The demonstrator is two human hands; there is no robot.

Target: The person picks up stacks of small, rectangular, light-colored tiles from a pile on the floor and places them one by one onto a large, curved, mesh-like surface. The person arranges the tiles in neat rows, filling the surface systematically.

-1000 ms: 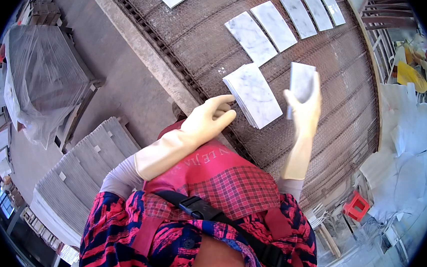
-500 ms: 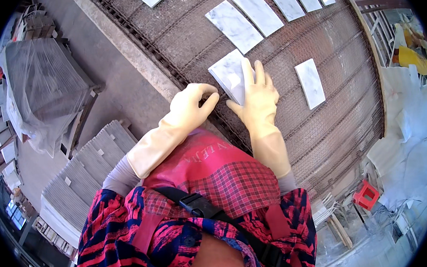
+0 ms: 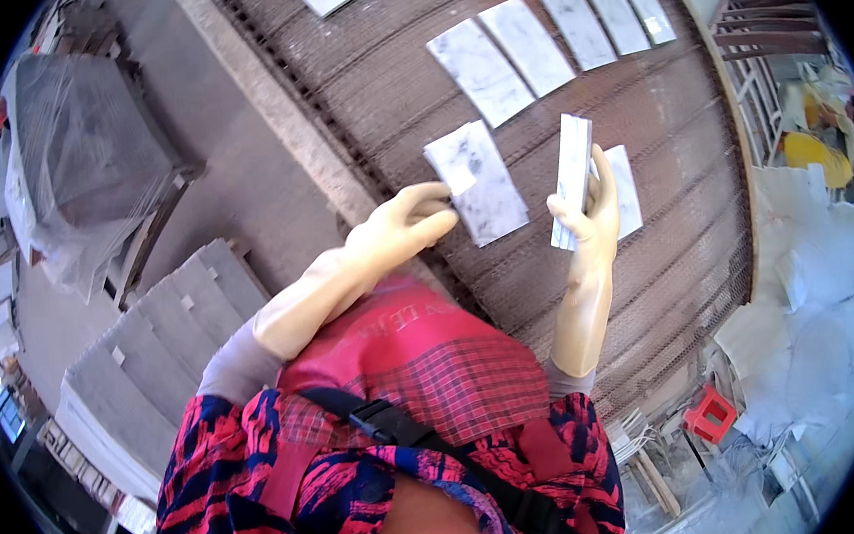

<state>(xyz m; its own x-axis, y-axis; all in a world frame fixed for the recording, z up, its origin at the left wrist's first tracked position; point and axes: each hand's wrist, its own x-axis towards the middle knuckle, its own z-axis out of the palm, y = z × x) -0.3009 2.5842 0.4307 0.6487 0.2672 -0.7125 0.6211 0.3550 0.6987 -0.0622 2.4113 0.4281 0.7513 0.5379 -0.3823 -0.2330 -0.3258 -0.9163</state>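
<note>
Both my hands wear long cream rubber gloves. My left hand [image 3: 406, 226] pinches the near corner of a white marbled tile [image 3: 481, 184] that it holds just above the brown mesh conveyor [image 3: 403, 88]. My right hand [image 3: 590, 216] grips a second white tile [image 3: 572, 181] tilted up on its edge. Another white tile [image 3: 626, 191] lies flat on the mesh just right of that hand.
Several more white tiles [image 3: 528, 46] lie in a row farther along the conveyor. A stack of grey slabs [image 3: 143, 360] sits at my left, with a plastic-wrapped pallet [image 3: 83, 164] beyond it. A red stool [image 3: 711, 413] and white debris are at the right.
My right hand left the tile it shared with my left hand and now holds a different tile raised on edge. My left hand keeps its tile.
</note>
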